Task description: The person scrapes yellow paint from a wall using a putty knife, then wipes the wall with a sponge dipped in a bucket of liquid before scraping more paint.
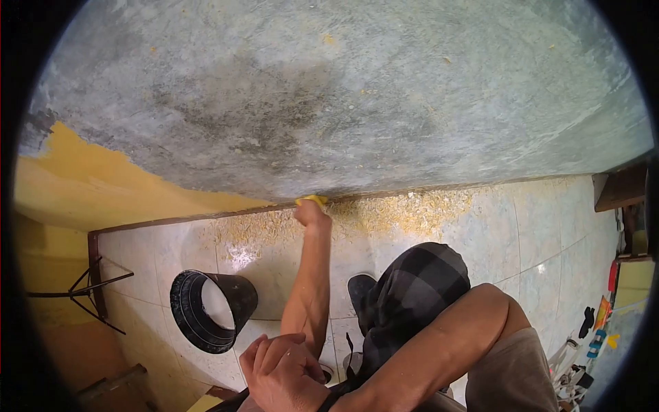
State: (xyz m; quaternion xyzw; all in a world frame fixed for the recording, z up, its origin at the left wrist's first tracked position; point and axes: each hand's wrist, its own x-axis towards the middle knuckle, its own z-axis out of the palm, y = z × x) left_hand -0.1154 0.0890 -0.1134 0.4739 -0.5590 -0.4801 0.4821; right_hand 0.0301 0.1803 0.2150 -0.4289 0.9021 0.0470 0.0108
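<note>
Patchy grey wall (425,89), scraps (398,213) along the floor (546,226) edge. Yellow pad (314,198) at wall base, long axis roughly along it; left hand (313,214) nearer, grip closed on pad. Right hand (285,374) back, half-curled, contents unclear.

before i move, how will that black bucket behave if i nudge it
The black bucket looks stiff, so it should keep its shape. The white contents may be liquid and could slosh. Its base looks narrower than its rim, so a high push might tip it.

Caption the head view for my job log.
Left hand holding a yellow object at the foot of a grey wall, yellowish flakes littering the floor.
</note>
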